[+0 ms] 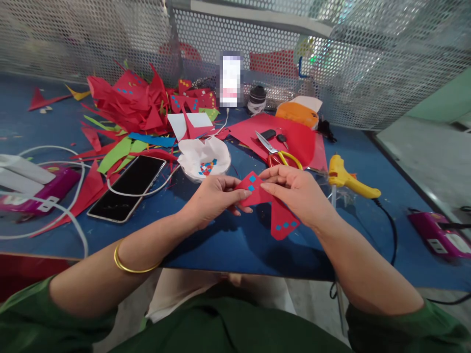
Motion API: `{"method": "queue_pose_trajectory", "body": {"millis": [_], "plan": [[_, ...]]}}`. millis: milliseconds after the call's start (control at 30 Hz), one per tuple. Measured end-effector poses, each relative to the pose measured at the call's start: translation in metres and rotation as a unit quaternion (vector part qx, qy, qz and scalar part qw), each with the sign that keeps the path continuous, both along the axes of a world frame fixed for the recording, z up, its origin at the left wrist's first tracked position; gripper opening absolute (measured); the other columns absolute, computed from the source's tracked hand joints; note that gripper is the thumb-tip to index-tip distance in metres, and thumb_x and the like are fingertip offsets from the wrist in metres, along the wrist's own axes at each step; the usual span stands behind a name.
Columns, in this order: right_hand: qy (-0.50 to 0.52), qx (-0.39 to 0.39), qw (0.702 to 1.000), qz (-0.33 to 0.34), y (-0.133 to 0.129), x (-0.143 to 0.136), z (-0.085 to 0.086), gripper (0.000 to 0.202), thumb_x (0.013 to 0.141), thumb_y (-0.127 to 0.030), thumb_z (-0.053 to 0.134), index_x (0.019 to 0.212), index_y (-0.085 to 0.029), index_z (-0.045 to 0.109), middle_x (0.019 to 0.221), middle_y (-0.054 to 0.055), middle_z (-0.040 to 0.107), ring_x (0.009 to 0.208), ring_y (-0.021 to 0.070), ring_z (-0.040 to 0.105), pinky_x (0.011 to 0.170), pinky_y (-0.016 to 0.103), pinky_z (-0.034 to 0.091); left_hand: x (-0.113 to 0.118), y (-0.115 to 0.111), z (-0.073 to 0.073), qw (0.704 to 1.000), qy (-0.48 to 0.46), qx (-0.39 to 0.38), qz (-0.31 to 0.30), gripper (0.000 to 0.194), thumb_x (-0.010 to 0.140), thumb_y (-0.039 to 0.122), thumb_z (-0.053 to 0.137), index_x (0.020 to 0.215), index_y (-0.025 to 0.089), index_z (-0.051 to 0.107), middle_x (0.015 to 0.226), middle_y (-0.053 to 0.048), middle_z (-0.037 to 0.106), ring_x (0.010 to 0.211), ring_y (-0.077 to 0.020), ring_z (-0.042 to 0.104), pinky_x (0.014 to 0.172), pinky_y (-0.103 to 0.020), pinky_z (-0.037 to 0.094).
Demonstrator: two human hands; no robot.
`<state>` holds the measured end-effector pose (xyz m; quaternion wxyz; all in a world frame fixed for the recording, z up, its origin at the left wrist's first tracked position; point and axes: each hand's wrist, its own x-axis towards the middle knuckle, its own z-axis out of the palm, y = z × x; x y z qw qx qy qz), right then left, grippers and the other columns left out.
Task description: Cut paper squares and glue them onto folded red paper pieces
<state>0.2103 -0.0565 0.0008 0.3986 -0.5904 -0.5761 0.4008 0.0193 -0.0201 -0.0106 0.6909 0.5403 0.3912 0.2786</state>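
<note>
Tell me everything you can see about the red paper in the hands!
The red paper looks thin and smooth, with straight edges. Two blue diamonds show on its upper part, and three more sit in a row near the bottom edge of the part hanging lower. The left hand pinches its left side and the right hand its right, holding it above the blue table. Fingers hide some of it, so I can't tell if it's one piece or two.

blue table (235,250): black phone (128,189), yellow glue gun (349,181), red scraps (142,98).
</note>
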Motion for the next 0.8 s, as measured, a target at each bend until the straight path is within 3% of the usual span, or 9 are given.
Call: {"method": "queue_pose_trajectory", "body": {"millis": [800], "plan": [[-0.008, 0.008, 1.0, 0.002, -0.0029, -0.0054, 0.0008, 0.017, 0.08, -0.027, 0.068, 0.094, -0.019, 0.067, 0.081, 0.002, 0.074, 0.071, 0.0145, 0.066, 0.07, 0.031, 0.052, -0.0008, 0.0001, 0.0, 1.0, -0.003, 0.01, 0.009, 0.01, 0.079, 0.021, 0.07, 0.073, 0.013, 0.069, 0.062, -0.003, 0.073, 0.055, -0.0123, 0.068, 0.05, -0.018, 0.053]]}}
